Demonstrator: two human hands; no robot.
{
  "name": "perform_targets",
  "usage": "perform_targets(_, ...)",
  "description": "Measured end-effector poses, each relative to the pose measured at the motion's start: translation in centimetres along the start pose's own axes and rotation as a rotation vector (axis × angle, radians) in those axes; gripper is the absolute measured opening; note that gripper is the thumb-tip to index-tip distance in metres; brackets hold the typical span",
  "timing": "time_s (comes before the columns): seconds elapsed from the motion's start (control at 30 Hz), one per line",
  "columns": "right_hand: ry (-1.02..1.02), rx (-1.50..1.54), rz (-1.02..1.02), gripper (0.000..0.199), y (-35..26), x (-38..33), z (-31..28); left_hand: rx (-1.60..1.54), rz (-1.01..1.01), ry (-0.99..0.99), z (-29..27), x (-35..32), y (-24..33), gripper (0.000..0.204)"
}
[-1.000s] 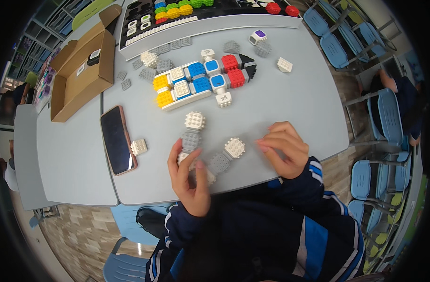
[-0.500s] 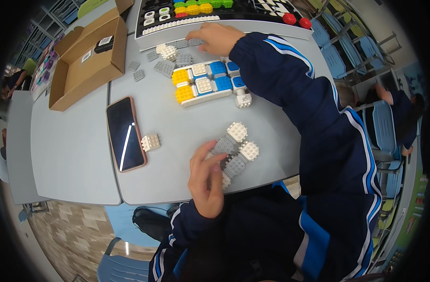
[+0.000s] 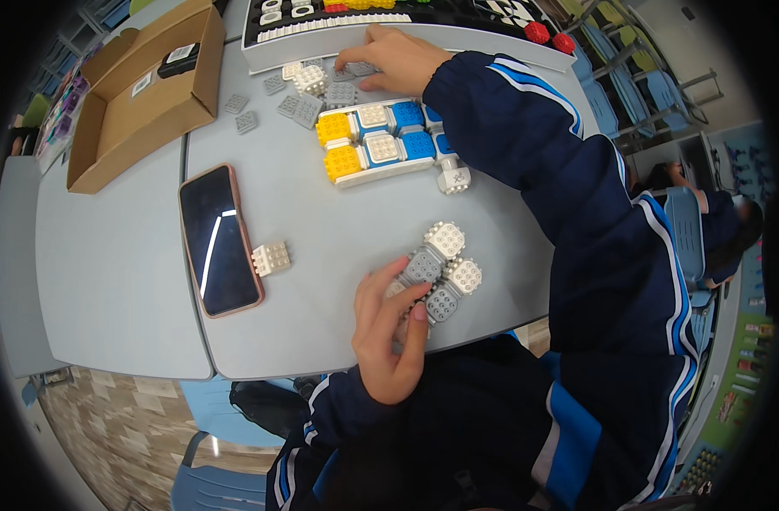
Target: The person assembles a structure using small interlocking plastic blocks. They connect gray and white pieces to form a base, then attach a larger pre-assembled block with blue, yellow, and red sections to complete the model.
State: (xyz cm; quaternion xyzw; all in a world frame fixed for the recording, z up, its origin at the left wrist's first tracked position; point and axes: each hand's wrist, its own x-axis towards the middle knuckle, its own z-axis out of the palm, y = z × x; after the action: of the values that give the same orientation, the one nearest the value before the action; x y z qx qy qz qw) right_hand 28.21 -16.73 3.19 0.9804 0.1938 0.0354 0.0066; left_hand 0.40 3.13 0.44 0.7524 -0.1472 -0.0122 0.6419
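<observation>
Two pale grey tables (image 3: 338,221) stand edge to edge here, over a wood-patterned floor (image 3: 143,417). Below their near edge is a blue chair (image 3: 223,490), with a black bag (image 3: 266,409) near it; more blue chairs line the right side, where someone in dark clothes (image 3: 726,230) sits.

On the nearer table I count one phone (image 3: 219,243), lying flat, and one white block (image 3: 272,258) just beside its right edge. One open carton (image 3: 206,85) sits across the seam, a black item (image 3: 179,60) inside. At the back is one tray (image 3: 475,48), with two red pieces (image 3: 537,33) at its right end.

The model (image 3: 381,146) lies midway, showing two yellow, two white and two blue blocks whole; the right sleeve covers its right end.

Near the front edge lies the cluster (image 3: 423,266): two white and two grey blocks show clear, the rest under the left hand (image 3: 389,336), which grips its left part between thumb and fingers. The right hand (image 3: 398,64) reaches over some grey pieces (image 3: 362,70) against the tray; whether it pinches one, I can't tell. Two grey tiles (image 3: 246,123) lie near the carton.
</observation>
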Motion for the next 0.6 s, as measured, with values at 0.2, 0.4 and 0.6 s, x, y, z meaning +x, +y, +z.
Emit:
perform_targets(0.2, -0.032, -0.019, -0.015, 0.033, -0.4, -0.1, -0.5, 0.052, 0.031, 0.003, 0.0, 0.3, 0.3, 0.020)
perform_targets(0.4, -0.049, -0.016, -0.035, 0.029, -0.2, 0.7, -0.1, 0.054, 0.027, 0.001, 0.0, 0.3, 0.3, 0.020)
perform_targets(0.6, -0.056, 0.001, -0.048, 0.032, 0.4, 1.2, 1.1, 0.060, 0.029, -0.010, 0.0, 0.4, 0.4, 0.021)
